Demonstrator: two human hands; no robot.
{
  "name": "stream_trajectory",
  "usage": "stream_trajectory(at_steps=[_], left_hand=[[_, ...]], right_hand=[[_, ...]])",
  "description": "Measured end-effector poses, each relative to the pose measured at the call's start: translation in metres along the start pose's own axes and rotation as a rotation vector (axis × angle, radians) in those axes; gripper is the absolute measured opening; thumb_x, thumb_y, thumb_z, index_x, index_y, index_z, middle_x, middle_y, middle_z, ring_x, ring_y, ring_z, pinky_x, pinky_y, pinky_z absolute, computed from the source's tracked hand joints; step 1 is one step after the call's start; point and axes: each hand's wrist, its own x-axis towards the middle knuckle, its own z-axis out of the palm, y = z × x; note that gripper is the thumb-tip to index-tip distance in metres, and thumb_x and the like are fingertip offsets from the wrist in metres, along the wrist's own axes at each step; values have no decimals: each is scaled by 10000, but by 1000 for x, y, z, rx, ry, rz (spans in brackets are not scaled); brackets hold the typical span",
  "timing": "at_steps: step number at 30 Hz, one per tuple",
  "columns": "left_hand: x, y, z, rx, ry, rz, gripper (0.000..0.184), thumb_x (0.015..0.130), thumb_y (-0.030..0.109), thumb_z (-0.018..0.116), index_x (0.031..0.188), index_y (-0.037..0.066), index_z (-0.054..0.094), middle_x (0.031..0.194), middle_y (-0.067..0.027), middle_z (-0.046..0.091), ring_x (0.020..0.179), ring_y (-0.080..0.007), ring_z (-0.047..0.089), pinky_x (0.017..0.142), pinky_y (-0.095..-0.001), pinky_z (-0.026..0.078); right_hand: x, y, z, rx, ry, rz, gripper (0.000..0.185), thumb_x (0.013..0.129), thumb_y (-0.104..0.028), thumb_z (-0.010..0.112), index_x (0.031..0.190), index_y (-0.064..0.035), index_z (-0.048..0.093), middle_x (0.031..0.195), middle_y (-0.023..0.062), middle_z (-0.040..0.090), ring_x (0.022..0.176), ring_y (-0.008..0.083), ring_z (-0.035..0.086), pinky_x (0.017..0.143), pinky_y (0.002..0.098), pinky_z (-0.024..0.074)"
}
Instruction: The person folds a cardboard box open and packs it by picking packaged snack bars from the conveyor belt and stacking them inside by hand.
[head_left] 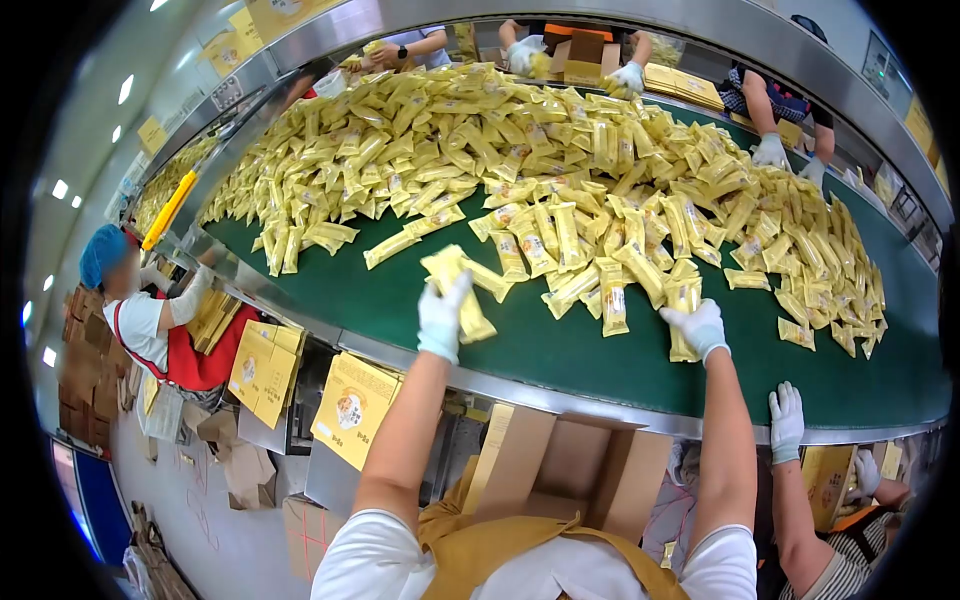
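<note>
My left hand (441,318), in a white glove, is closed around yellow snack packets (471,312) above the green conveyor belt (400,310). The number of packets in it is hard to make out. On the near side of the heap, my right hand (698,327), gloved as well, has its thumb and fingers around a yellow packet (683,296). Loose packets (613,297) lie between my hands. A large heap of the same wrapped packets (420,130) spreads behind them. Below my arms an opened cardboard box (570,462) stands with its flaps up.
A metal rim (560,403) edges the belt. At left, a person in a red apron (215,350) holds cartons near yellow printed boxes (350,410). A co-worker's gloved hand (786,422) rests at the belt's right edge. Other gloved hands (626,78) work across the belt.
</note>
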Motion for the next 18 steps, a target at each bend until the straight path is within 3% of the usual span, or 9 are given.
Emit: stream_trajectory(at_steps=[3, 4, 6, 7, 8, 11, 14, 17, 18], left_hand=[[26, 19, 1, 151, 175, -209, 680, 774, 428, 863, 1232, -24, 642, 1085, -117, 702, 890, -198, 685, 782, -343, 568], [55, -20, -10, 222, 123, -176, 696, 787, 479, 837, 1258, 25, 598, 965, -70, 690, 753, -167, 660, 624, -334, 539], [65, -26, 0, 461, 181, -186, 705, 777, 470, 844, 1268, 27, 599, 1015, -80, 697, 790, -183, 674, 663, -353, 558], [68, -21, 3, 530, 7, -203, 786, 742, 514, 851, 1292, 21, 582, 1065, -101, 697, 836, -191, 686, 684, -343, 566], [62, -24, 9, 782, 84, -208, 970, 673, 593, 858, 1363, -7, 534, 1180, -160, 684, 973, -250, 700, 795, -354, 578], [26, 10, 21, 1007, -215, -186, 1185, 595, 664, 852, 1462, -33, 442, 1343, -243, 609, 1226, -348, 616, 1041, -392, 495], [-11, 10, 20, 1339, -390, 74, 1100, 593, 672, 828, 1440, 58, 490, 1466, -206, 477, 1358, -353, 486, 1111, -464, 413], [-49, -9, 12, 1662, -624, 407, 1071, 614, 672, 791, 1453, 97, 458, 1505, -169, 409, 1434, -328, 348, 1161, -564, 216], [-52, -12, 11, 1645, -631, 411, 1085, 619, 675, 788, 1470, 101, 434, 1505, -168, 411, 1427, -327, 357, 1148, -550, 235]], right_hand=[[-22, -17, 3, -295, -22, -78, 1015, 613, -643, 836, 1313, 15, 509, 1330, 234, 582, 1246, 384, 548, 1058, 424, 456], [-26, -16, 4, -337, -22, -125, 1012, 612, -641, 836, 1310, 15, 511, 1319, 232, 582, 1233, 382, 554, 1053, 426, 459], [-38, -10, 4, -422, -23, -216, 1005, 611, -636, 837, 1304, 16, 514, 1298, 229, 582, 1207, 379, 566, 1042, 429, 464], [-43, -3, 5, -433, -24, -281, 999, 609, -619, 842, 1297, 26, 510, 1265, 223, 579, 1176, 374, 574, 1022, 433, 475], [-48, 4, 4, -423, -36, -312, 994, 608, -608, 846, 1293, 28, 509, 1260, 223, 578, 1175, 373, 574, 1017, 432, 479], [-64, 27, -3, -380, -44, -390, 959, 594, -546, 875, 1262, 34, 505, 1231, 215, 568, 1159, 367, 576, 992, 425, 497], [-79, 45, -10, -375, -33, -391, 940, 590, -520, 885, 1247, 29, 497, 1221, 210, 553, 1136, 365, 575, 976, 424, 502], [-91, 64, -7, -374, 46, -502, 900, 605, -490, 874, 1244, 12, 487, 1217, 199, 532, 1099, 374, 565, 944, 448, 499], [-97, 65, -6, -373, 73, -543, 887, 611, -487, 869, 1243, 5, 488, 1218, 196, 530, 1095, 376, 563, 938, 453, 497]])
